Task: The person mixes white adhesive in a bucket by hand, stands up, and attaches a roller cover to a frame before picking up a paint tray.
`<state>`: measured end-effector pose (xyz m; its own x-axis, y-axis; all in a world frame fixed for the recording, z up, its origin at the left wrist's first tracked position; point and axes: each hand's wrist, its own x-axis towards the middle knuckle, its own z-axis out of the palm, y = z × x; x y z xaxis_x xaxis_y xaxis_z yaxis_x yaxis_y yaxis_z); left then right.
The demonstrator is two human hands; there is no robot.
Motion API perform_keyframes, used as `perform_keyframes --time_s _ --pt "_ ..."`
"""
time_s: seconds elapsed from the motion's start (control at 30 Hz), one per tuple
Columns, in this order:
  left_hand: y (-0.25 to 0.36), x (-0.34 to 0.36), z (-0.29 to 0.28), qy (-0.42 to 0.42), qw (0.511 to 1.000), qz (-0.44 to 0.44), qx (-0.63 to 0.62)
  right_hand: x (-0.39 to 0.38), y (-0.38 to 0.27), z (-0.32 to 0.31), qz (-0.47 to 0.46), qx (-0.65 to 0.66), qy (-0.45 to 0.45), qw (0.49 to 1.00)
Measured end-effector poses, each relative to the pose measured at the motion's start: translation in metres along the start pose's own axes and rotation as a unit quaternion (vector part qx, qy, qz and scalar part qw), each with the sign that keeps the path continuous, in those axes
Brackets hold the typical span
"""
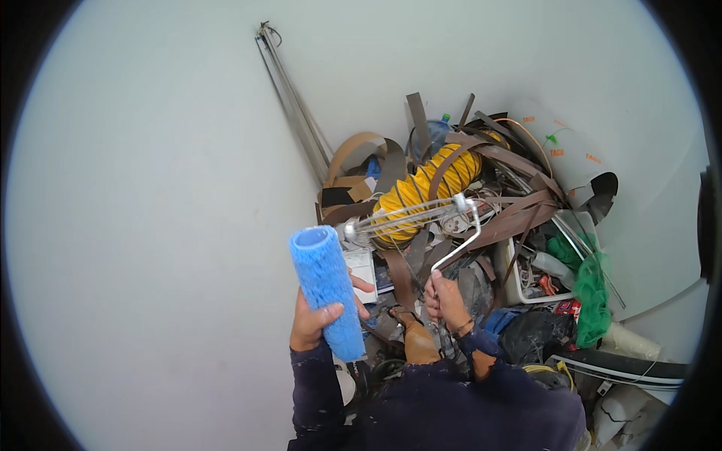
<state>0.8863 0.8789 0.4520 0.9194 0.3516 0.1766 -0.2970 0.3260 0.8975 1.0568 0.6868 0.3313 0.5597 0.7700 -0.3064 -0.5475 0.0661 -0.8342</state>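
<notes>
My left hand [310, 322] is closed around a fluffy blue paint roller cover [325, 289], a hollow tube held almost upright with its open end up. In my right hand [445, 298] is a paint roller frame [472, 239], gripped low on its bent metal rod; the handle itself is mostly hidden by the fingers. The frame's bare wire cage points left, and its end cap comes close to the blue cover near its upper right side. No cover sits on the cage.
Behind the frame lies a ribbed yellow duct hose [429, 188] among brown strips [519, 218]. A white bin [513, 282] of odds and ends and green netting [594, 301] are at right. Long metal profiles [293, 105] lean on the white wall [150, 225].
</notes>
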Motion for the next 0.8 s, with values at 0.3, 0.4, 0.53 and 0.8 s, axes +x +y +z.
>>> perform_keyframes --time_s 0.3,0.4,0.53,0.8 --pt "-0.017 0.013 0.006 0.089 0.867 0.364 0.328 -0.030 -0.018 -0.008 -0.176 0.082 -0.020 0.981" --pt "-0.004 0.014 0.000 0.089 0.835 0.359 0.407 -0.044 -0.031 -0.008 -0.243 0.069 -0.031 0.967" --pt "0.002 0.021 -0.004 0.082 0.827 0.343 0.437 -0.062 -0.041 -0.026 -0.315 -0.022 -0.058 0.947" --pt "0.008 0.031 -0.006 0.121 0.781 0.320 0.523 -0.083 -0.050 -0.026 -0.345 -0.152 -0.009 0.926"
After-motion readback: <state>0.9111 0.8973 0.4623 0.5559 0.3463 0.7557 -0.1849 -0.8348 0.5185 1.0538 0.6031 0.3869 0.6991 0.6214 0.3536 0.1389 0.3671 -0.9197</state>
